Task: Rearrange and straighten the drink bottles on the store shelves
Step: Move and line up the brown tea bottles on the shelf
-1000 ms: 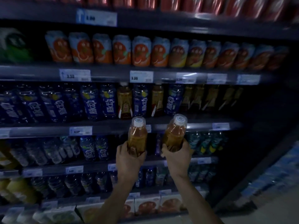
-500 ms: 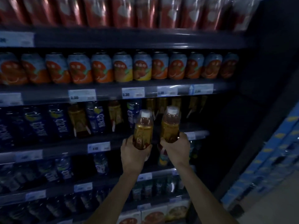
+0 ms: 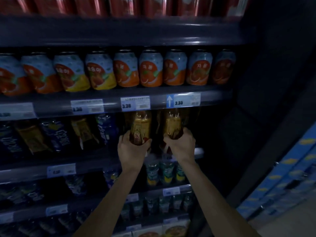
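Two amber bottles sit at the right end of the dim middle shelf, and neither shows whole. The caps and necks of the left tea bottle (image 3: 141,127) and the right tea bottle (image 3: 172,125) are hidden behind the shelf rail (image 3: 109,104) with its price tags, and their bases are covered by the fingers around them. Whether either base rests on the shelf board cannot be told. Farther left on that shelf, the blue bottles (image 3: 106,129) lean and blur in the gloom. The green bottles (image 3: 166,170) one shelf down are barely readable. The red cans (image 3: 119,6) at the top are cut off by the frame edge.

The left hand (image 3: 132,149) curls around the lower body of the left tea bottle, thumb on its right side. The right hand (image 3: 181,146) wraps the lower part of the right tea bottle in the same way. The bottles stand upright, side by side and slightly apart, just under the row of orange juice cans (image 3: 150,69).
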